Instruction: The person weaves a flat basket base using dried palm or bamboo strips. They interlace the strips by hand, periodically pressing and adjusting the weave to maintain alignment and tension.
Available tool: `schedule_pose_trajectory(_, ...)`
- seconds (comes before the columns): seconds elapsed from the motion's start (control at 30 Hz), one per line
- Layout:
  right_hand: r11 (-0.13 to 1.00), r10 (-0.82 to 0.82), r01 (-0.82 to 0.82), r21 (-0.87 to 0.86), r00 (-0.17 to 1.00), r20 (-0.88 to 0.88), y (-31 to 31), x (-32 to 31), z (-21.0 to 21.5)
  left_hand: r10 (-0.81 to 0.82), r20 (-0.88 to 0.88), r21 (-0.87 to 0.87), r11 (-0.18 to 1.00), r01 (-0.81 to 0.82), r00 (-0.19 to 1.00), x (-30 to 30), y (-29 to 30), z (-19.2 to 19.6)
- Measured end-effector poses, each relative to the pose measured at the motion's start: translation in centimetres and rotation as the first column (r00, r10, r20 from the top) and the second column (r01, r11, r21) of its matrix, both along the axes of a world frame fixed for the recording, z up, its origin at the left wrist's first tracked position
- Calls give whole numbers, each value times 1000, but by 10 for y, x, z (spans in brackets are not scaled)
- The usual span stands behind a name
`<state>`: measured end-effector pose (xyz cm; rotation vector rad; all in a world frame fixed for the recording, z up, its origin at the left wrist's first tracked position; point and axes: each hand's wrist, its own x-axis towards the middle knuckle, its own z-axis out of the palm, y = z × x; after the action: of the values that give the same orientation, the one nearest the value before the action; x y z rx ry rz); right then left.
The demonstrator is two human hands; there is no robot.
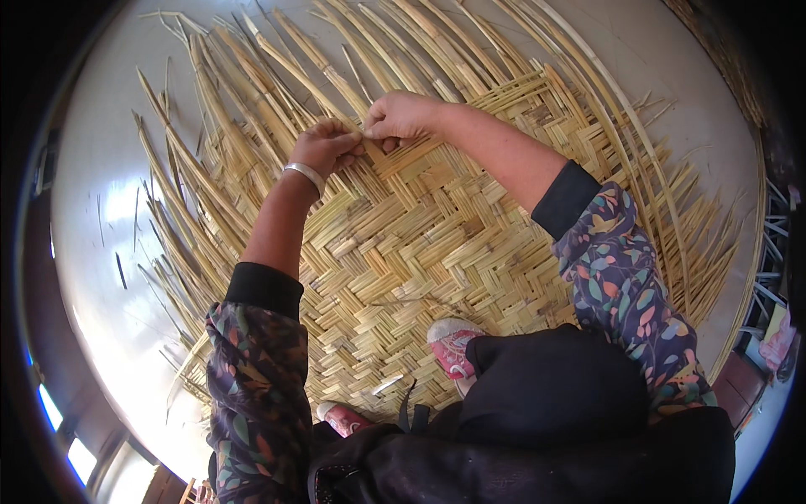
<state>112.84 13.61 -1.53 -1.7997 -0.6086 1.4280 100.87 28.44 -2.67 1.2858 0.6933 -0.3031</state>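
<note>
A large woven mat [420,244] of pale yellow reed strips lies flat on the floor under me. At its far edge my left hand [326,144], with a silver bangle on the wrist, pinches a loose reed strip [277,59] that runs away up and to the left. My right hand [401,116] sits right beside it, fingers closed on a strip end at the weave's edge; the two hands touch. Many unwoven strips [437,42] fan out beyond the hands.
The mat rests on a smooth pale floor [109,210] with a few reed scraps. My pink shoes [451,343] stand on the woven part near me. Loose strips stick out along the left edge [180,227] and right edge [697,227]. Clutter stands at the far right.
</note>
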Motion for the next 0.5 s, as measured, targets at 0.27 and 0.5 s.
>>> schedule_pose_trajectory(0.27, 996, 1, -14, 83, 988, 152, 2, -3, -19, -18, -13, 74, 997, 19, 1000, 1, -4, 2)
schedule_pose_trajectory(0.5, 998, -29, 29, 57, 1000, 6, 1, -4, -5, -14, -48, 85, 996, 18, 999, 4, -3, 2)
